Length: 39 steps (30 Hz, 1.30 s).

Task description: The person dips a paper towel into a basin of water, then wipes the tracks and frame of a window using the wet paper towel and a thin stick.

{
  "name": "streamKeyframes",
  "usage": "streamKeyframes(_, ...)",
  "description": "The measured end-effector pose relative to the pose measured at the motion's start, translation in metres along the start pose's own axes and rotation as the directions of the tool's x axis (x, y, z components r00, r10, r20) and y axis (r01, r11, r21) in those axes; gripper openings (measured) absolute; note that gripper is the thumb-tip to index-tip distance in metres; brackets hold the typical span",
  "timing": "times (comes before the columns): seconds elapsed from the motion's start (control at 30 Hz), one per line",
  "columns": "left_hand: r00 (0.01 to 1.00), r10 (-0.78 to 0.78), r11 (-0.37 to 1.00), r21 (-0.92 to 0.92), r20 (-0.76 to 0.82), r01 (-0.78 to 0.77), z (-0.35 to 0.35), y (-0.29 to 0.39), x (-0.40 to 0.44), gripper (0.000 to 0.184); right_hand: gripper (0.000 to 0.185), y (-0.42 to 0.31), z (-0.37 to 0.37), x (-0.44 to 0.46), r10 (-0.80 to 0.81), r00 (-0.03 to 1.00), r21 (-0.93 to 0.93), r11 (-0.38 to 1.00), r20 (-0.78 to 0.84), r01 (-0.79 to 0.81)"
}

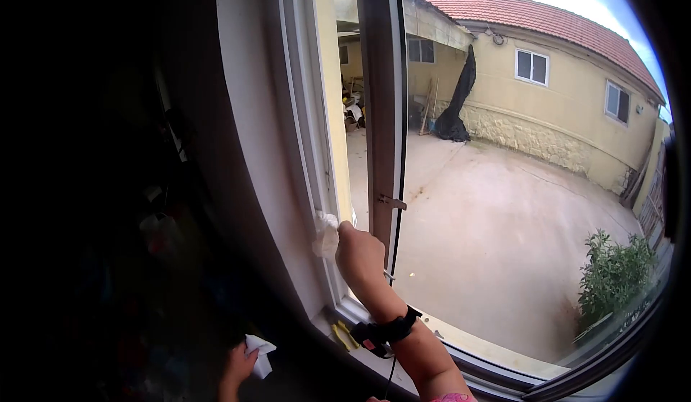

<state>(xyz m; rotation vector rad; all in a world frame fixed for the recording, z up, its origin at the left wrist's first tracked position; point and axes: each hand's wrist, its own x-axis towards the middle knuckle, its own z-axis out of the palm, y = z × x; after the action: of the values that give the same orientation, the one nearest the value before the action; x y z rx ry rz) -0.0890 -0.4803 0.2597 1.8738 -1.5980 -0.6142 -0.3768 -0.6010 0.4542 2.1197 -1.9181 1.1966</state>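
My right hand (361, 256) reaches up to the window frame (311, 136), its fingers closed on a crumpled white tissue (325, 236) that presses against the frame's inner side. A black band (404, 324) circles that wrist. Low in the view, my left hand (239, 364) grips a folded white sheet (260, 355), which looks like paper or tissue. Just right of the tissue stands the dark edge of the sliding sash (381, 128), with a metal latch (392, 202) on it.
On the sill (324, 323) lies a yellow-handled tool (345, 336), perhaps pliers, beside a dark object partly behind my wrist. Outside are a paved yard (482, 208), a leafy bush (615, 276) and a yellow building (497, 78). The room at left is too dark to make out.
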Motion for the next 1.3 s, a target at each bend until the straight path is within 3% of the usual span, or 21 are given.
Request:
streamKeyframes(0.1, 0.997, 0.062, 0.993, -0.097, -0.041, -0.065, 0.001, 0.007, 0.02, 0.03, 0.014, 0.02, 0.037, -0.012, 0.011, 0.995, 0.165, 0.986, -0.095, 0.005)
streamKeyframes(0.17, 0.921, 0.375, 0.92, -0.077, -0.106, -0.384, 0.003, 0.011, 0.043, 0.03, 0.015, 0.029, 0.059, -0.016, 0.047, 0.988, 0.288, 0.958, -0.15, -0.002)
streamKeyframes(0.27, 0.805, 0.588, 0.808, 0.024, -0.074, -0.588, -0.004, 0.055, 0.063, 0.034, 0.015, 0.039, 0.086, -0.016, 0.088, 0.983, 0.412, 0.911, -0.163, -0.013)
streamKeyframes(0.33, 0.772, 0.633, 0.771, -0.038, -0.059, -0.636, -0.012, 0.109, 0.065, 0.037, 0.016, 0.044, 0.1, -0.014, 0.043, 0.967, 0.411, 0.909, -0.253, 0.067)
streamKeyframes(0.4, 0.734, 0.678, 0.735, 0.026, -0.037, -0.678, -0.011, 0.14, 0.076, 0.038, 0.015, 0.047, 0.112, -0.013, 0.103, 0.957, 0.574, 0.816, -0.27, 0.074)
streamKeyframes(0.47, 0.75, 0.661, 0.75, 0.063, -0.036, -0.658, -0.009, 0.163, 0.093, 0.038, 0.014, 0.047, 0.118, -0.011, 0.142, 0.959, 0.644, 0.764, -0.245, 0.051)
streamKeyframes(0.53, 0.767, 0.641, 0.766, 0.095, -0.03, -0.636, -0.003, 0.184, 0.111, 0.037, 0.013, 0.051, 0.118, -0.008, 0.213, 0.973, 0.813, 0.579, -0.092, -0.049)
streamKeyframes(0.6, 0.824, 0.563, 0.826, 0.06, -0.062, -0.56, 0.003, 0.204, 0.125, 0.038, 0.013, 0.053, 0.116, -0.006, 0.216, 0.973, 0.845, 0.531, -0.075, -0.053)
streamKeyframes(0.67, 0.838, 0.543, 0.838, -0.021, -0.053, -0.545, 0.015, 0.213, 0.141, 0.04, 0.014, 0.045, 0.096, -0.007, 0.234, 0.969, 0.86, 0.477, 0.073, -0.18)
streamKeyframes(0.7, 0.85, 0.525, 0.844, -0.107, -0.042, -0.526, 0.02, 0.217, 0.147, 0.043, 0.014, 0.054, 0.112, -0.004, 0.171, 0.977, 0.781, 0.625, -0.124, -0.01)
streamKeyframes(0.73, 0.853, 0.521, 0.846, -0.105, -0.039, -0.522, 0.024, 0.221, 0.151, 0.043, 0.014, 0.05, 0.106, -0.004, 0.174, 0.978, 0.783, 0.622, -0.119, -0.015)
streamKeyframes(0.8, 0.915, 0.401, 0.874, -0.284, -0.035, -0.394, 0.034, 0.227, 0.154, 0.04, 0.014, 0.041, 0.09, -0.009, 0.233, 0.972, 0.818, 0.553, 0.031, -0.159)
streamKeyframes(0.87, 0.941, 0.334, 0.889, -0.315, -0.054, -0.334, 0.044, 0.23, 0.164, 0.039, 0.014, 0.052, 0.109, -0.007, 0.211, 0.977, 0.801, 0.583, 0.016, -0.139)
streamKeyframes(0.93, 0.962, 0.249, 0.871, -0.407, -0.112, -0.273, 0.051, 0.231, 0.171, 0.035, 0.015, 0.057, 0.116, -0.008, 0.12, 0.975, 0.691, 0.721, -0.189, 0.045)
streamKeyframes(1.0, 0.959, 0.232, 0.875, -0.397, -0.162, -0.279, 0.061, 0.231, 0.174, 0.032, 0.015, 0.05, 0.095, -0.017, 0.081, 0.983, 0.622, 0.782, -0.165, 0.04)
streamKeyframes(1.07, 0.95, 0.19, 0.841, -0.458, -0.248, -0.288, 0.058, 0.241, 0.165, 0.029, 0.015, 0.035, 0.063, -0.03, 0.138, 0.99, 0.668, 0.733, 0.036, -0.127)
streamKeyframes(1.13, 0.96, 0.159, 0.811, -0.524, -0.231, -0.26, 0.073, 0.231, 0.183, 0.026, 0.02, 0.047, 0.075, -0.043, 0.099, 0.995, 0.652, 0.755, -0.011, -0.067)
streamKeyframes(1.2, 0.955, 0.141, 0.686, -0.67, -0.261, -0.284, 0.091, 0.215, 0.205, 0.035, 0.033, 0.059, 0.083, -0.058, 0.009, 0.999, 0.39, 0.921, -0.031, 0.004)
streamKeyframes(1.23, 0.956, 0.141, 0.685, -0.672, -0.257, -0.281, 0.09, 0.217, 0.203, 0.035, 0.037, 0.063, 0.09, -0.065, 0.026, 0.994, 0.454, 0.89, -0.104, 0.024)
streamKeyframes(1.3, 0.978, 0.135, 0.641, -0.738, -0.161, -0.21, 0.084, 0.224, 0.197, 0.025, 0.038, 0.067, 0.095, -0.069, 0.0, 0.988, 0.414, 0.908, -0.154, 0.064)
